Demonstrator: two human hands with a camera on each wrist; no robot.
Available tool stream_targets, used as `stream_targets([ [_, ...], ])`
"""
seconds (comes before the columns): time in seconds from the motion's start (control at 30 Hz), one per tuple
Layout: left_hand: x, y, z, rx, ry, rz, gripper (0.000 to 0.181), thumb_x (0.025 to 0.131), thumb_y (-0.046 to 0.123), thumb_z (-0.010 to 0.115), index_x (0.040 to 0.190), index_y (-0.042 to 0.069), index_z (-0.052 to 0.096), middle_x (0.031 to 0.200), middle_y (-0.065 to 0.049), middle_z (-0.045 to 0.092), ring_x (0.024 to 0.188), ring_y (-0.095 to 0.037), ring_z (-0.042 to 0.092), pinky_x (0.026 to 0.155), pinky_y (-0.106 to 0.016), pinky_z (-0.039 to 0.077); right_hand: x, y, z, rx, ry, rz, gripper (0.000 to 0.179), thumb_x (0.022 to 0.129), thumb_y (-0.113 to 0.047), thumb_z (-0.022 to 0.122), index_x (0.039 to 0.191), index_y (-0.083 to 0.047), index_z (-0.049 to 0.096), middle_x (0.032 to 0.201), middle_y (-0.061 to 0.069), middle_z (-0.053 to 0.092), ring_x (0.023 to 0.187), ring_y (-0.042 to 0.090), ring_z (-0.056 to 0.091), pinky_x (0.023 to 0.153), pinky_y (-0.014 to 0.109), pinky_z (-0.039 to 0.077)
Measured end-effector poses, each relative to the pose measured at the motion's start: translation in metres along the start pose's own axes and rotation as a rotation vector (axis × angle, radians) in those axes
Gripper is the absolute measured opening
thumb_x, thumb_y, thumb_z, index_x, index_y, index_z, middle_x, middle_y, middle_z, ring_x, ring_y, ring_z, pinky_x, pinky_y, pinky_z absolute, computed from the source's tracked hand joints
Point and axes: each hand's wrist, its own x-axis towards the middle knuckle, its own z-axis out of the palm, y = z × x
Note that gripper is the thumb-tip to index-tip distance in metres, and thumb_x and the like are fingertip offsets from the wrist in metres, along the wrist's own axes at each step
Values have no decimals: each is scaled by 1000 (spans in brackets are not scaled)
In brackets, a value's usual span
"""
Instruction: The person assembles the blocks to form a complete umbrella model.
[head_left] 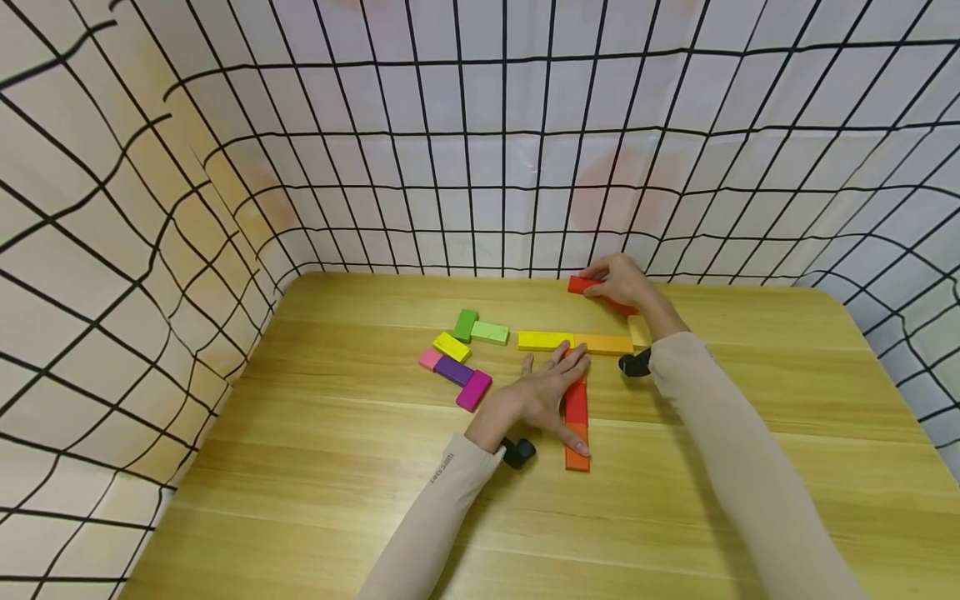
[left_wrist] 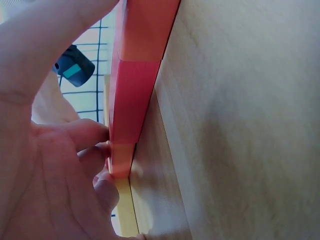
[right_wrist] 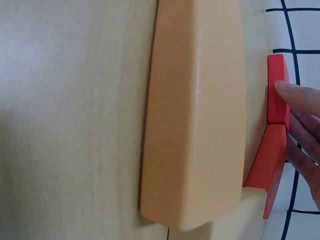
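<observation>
At the table's far edge my right hand (head_left: 618, 281) holds a red block (head_left: 579, 285) between thumb and fingers. An orange-red block (right_wrist: 267, 162) meets the red one at an angle in the right wrist view. My left hand (head_left: 536, 398) lies spread along a column of blocks, its thumb on the near orange block (head_left: 577, 458) and its fingertips at the column's far end. A red block (head_left: 576, 403) sits within that column. Across the column's top runs a row with a yellow block (head_left: 546, 340) and a light orange block (head_left: 603, 344).
A pale tan block (head_left: 638, 331) stands at the row's right end. To the left lie a green block (head_left: 465, 325), a light green block (head_left: 490, 332), a yellow block (head_left: 452, 347), and pink, purple (head_left: 453, 370) and magenta (head_left: 474, 391) blocks. Black wire mesh (head_left: 504, 167) encloses the table.
</observation>
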Motion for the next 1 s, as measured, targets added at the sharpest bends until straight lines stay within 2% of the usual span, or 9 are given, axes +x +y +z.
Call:
stream_targets([
  [0.43,-1,0,-1,-5,-5,-4,137,71,66,87,168,20,2,175,8,-14,162,-17,-18,128,-67,-2,2,4,0,-9,-7,-17,38,96,-10,73,132,2,68,138,28,63,126,42,57,113,56,44],
  [0.6,1,0,-1,-15,-8,2,137,71,66,87,168,20,2,175,7,-14,161,-17,-19,128,-67,-2,-2,4,0,34,6,-23,41,99,-15,71,135,3,65,139,28,62,127,42,56,113,56,44],
  [0.8,1,0,0,-11,-6,1,138,70,66,87,168,19,2,175,7,-14,161,-17,-19,128,-67,-1,-23,9,-10,86,1,-23,52,106,-28,58,148,1,52,149,29,52,135,46,48,115,61,40],
  [0.9,0,0,0,-10,-5,-3,139,70,66,88,168,19,2,175,7,-15,161,-17,-19,128,-67,-2,-40,15,-21,83,-58,-37,59,109,-32,52,155,2,42,160,31,37,145,52,37,118,67,33],
  [1.0,-1,1,-1,-11,-5,-4,139,70,66,88,168,19,2,175,7,-15,161,-17,-19,128,-67,-2,-59,24,-29,82,-127,-8,67,110,-40,48,162,-3,29,167,30,23,152,54,26,120,71,27],
])
